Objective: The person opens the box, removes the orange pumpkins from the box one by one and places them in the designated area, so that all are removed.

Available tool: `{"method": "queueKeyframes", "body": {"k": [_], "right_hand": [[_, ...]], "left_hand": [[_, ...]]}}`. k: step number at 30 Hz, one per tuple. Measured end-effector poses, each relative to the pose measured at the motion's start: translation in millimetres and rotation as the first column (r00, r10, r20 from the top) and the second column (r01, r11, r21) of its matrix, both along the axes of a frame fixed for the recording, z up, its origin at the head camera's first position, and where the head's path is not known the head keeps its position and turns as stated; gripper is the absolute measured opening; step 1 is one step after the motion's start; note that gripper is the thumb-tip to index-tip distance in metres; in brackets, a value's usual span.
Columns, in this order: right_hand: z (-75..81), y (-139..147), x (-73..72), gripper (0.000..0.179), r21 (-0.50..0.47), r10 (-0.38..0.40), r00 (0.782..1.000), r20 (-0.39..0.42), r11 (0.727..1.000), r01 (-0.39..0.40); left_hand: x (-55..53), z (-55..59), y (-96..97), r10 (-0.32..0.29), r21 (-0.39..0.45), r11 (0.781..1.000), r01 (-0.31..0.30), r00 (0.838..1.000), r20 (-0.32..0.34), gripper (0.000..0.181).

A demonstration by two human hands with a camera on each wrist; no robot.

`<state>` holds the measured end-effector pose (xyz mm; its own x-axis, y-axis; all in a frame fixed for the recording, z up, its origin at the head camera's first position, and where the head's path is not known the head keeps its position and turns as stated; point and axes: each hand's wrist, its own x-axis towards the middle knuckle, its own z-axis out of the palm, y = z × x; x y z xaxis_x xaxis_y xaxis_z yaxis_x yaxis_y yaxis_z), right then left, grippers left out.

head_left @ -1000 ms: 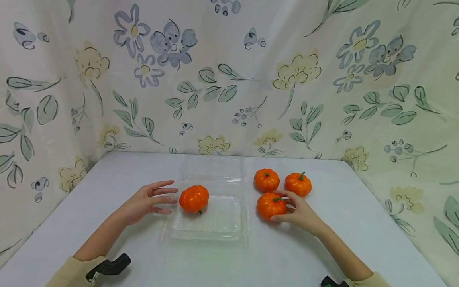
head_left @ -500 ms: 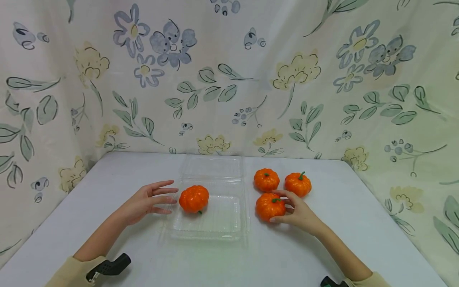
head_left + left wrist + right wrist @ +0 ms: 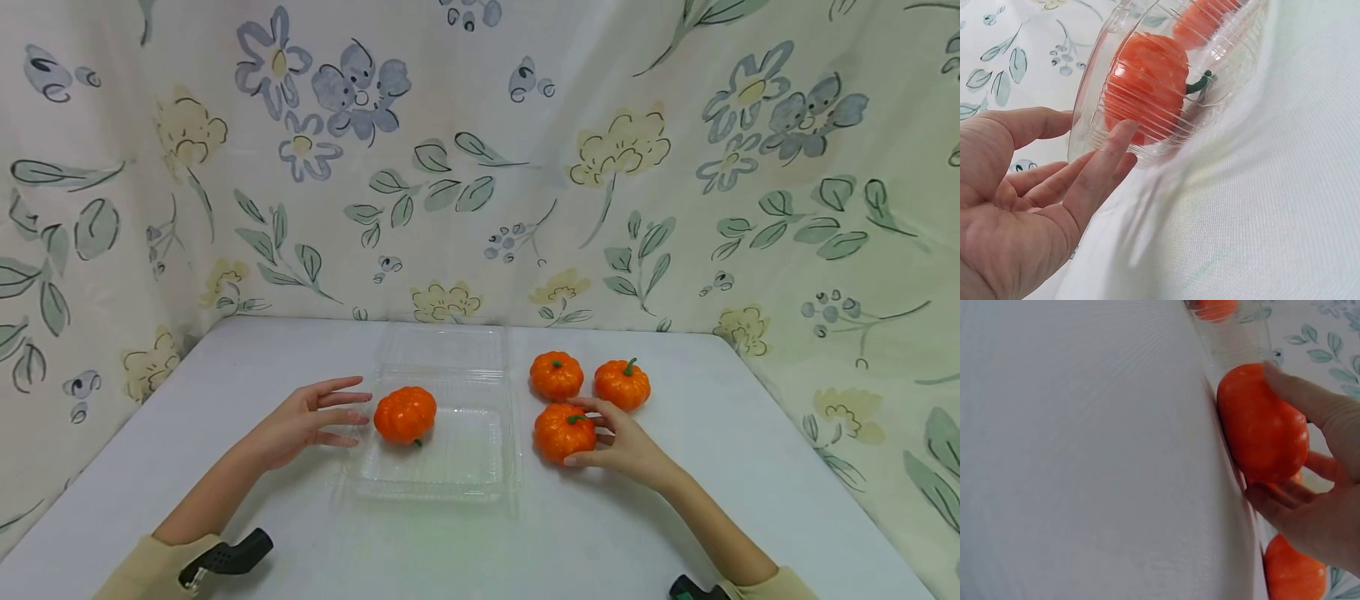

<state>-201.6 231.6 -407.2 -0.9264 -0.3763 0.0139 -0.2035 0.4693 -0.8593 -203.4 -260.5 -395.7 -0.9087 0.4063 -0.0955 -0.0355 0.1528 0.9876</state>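
In the head view, my right hand (image 3: 626, 446) holds a small orange pumpkin (image 3: 558, 433) from its right side, thumb at the near side and fingers at the far side. The right wrist view shows this pumpkin (image 3: 1260, 425) between thumb and fingers, low at the white surface. My left hand (image 3: 303, 421) stands at the left side of a clear plastic clamshell box (image 3: 465, 483), fingers extended. Its fingertips overlap the ribbed wall in the left wrist view. Inside the box, at the left, lies another pumpkin (image 3: 405, 415), tilted with its green stem toward me.
Two more pumpkins, one at the back (image 3: 557, 376) and one to its right (image 3: 622, 385), stand just behind the held one. The box's lid (image 3: 442, 346) lies folded back, away from me. A floral curtain (image 3: 480, 167) hangs behind the white table (image 3: 262, 358).
The held pumpkin and my right hand have shifted very slightly left. My left hand, the box and the other pumpkins look the same.
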Motion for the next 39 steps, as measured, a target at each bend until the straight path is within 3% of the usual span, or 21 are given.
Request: {"method": "queueKeyframes", "body": {"k": [12,22,30,39], "right_hand": [[8.5,8.9,-3.1,0.078,-0.009,0.033,0.998,-0.055,0.999,-0.034],[24.6,17.6,-1.2,0.067,-0.014,0.030,0.990,-0.136,0.999,-0.032],[31.2,19.5,0.5,0.063,0.007,-0.009,0.991,-0.133,1.000,0.010],[36.3,12.9,-1.9,0.064,-0.005,-0.001,0.991,-0.135,1.000,0.000]], "left_hand": [[0.1,0.2,-0.1,0.009,-0.009,1.000,-0.009,1.000,0.000,0.073],[0.5,2.0,0.3,0.028,-0.025,0.999,-0.028,1.000,-0.002,0.074],[-1.5,1.7,0.7,0.027,-0.031,0.999,-0.027,1.000,-0.007,0.073],[-1.1,1.4,1.3,0.057,-0.036,0.998,-0.056,0.998,0.009,0.074]]}}
